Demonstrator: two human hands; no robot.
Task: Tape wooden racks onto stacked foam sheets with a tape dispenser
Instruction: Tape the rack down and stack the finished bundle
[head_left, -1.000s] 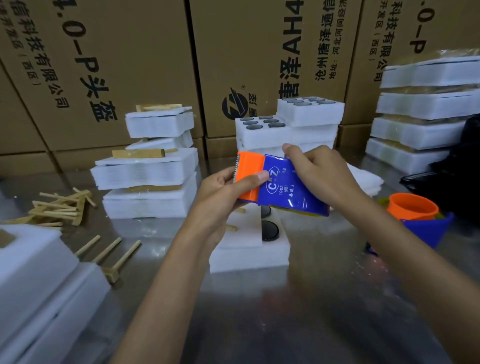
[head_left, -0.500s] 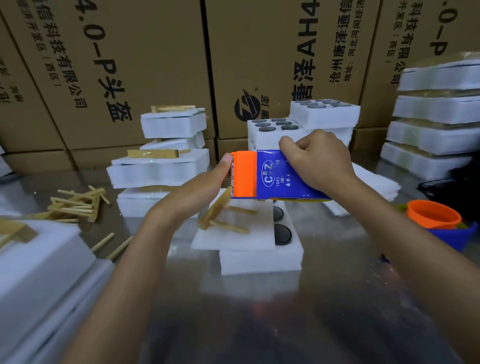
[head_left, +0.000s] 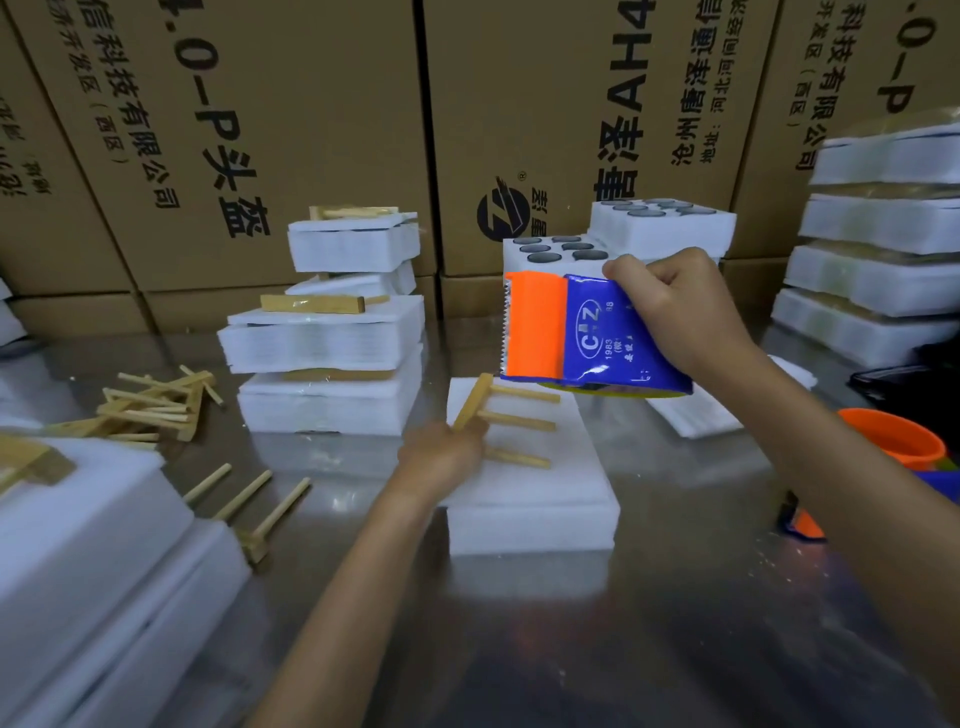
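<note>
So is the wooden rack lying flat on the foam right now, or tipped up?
Tipped up. The wooden rack has its crossbar raised in the left hand, pegs slanting onto the foam stack.

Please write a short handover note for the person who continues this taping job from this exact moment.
Left hand: holds the wooden rack by its bar, on the foam stack in front.
Right hand: grips the tape dispenser, raised above the stack, toothed edge pointing left.
Done: several finished stacks with racks stand behind.
Left: no tape visible on this rack yet; tape it down. Loose racks wait at left.
</note>
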